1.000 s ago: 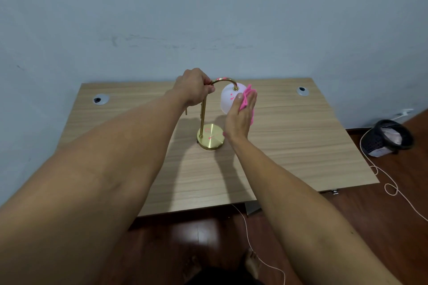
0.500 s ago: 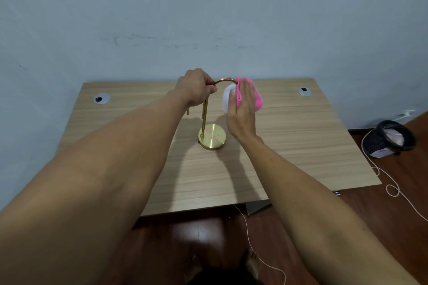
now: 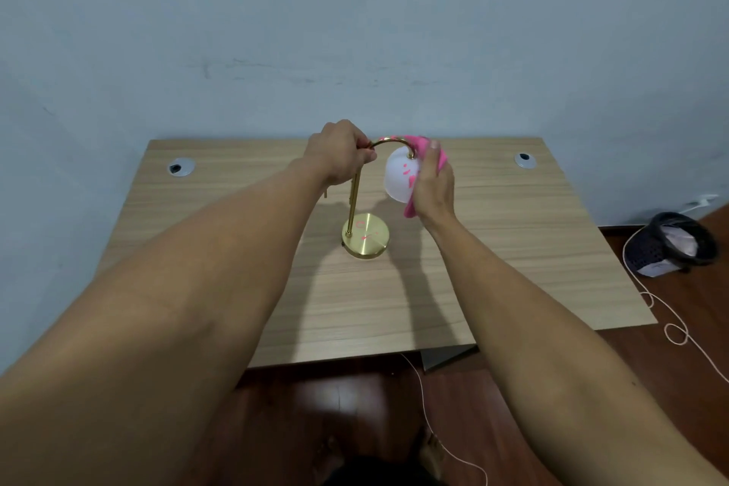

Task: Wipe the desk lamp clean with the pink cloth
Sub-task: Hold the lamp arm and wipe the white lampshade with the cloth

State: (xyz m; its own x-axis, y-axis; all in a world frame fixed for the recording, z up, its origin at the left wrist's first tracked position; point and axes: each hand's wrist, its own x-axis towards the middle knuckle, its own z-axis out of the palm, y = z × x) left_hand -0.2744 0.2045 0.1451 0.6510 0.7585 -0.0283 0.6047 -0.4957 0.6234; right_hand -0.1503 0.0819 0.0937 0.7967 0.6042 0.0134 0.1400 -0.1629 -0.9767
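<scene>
A small desk lamp stands mid-desk: round gold base (image 3: 366,235) with pink marks, thin gold stem, curved gold arm and a white shade (image 3: 399,178) that also carries pink marks. My left hand (image 3: 341,152) is closed around the top of the stem where the arm bends. My right hand (image 3: 434,189) presses the pink cloth (image 3: 424,146) against the right side of the shade; cloth shows above and below my palm, the rest is hidden under it.
The wooden desk (image 3: 513,249) stands against a pale blue wall, with a cable grommet at back left (image 3: 180,167) and back right (image 3: 524,160). On the dark floor to the right sit a black basket (image 3: 670,245) and a loose white cord (image 3: 670,327).
My right hand with the cloth has slid from the front of the shade up and around to its right side, uncovering the marked front. My left hand has kept its hold on the stem.
</scene>
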